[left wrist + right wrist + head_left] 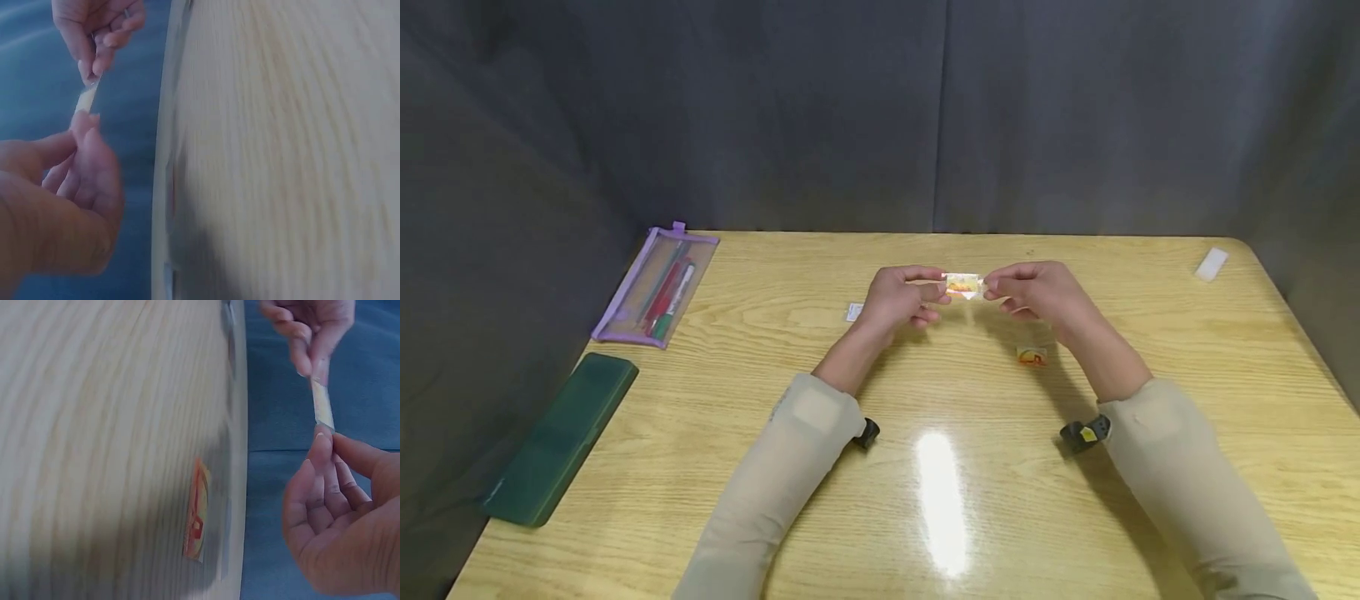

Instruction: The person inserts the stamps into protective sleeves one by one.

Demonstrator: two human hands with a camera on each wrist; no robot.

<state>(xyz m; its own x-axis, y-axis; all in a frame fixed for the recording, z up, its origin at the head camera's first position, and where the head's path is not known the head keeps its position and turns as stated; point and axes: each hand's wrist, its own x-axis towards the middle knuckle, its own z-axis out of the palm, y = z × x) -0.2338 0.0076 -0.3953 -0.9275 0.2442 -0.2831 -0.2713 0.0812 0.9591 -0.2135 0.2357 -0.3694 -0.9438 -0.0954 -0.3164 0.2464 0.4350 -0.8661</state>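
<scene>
Between my two hands is a small, flat, shiny clear-plastic packet with yellow and red print, held up above the table. My left hand pinches its left end between thumb and fingers. At the opposite end, the thumb and forefinger of my right hand pinch it. In the right wrist view the packet appears as a narrow pale strip stretched between the fingertips. A flat yellow-and-red printed piece lies on the table below my right hand. Partly behind my left hand lies a small white piece.
On the left of the wooden table are a purple-edged mesh pouch with pens and a long dark green case. A white block lies at the far right. Dark curtains hang behind the table.
</scene>
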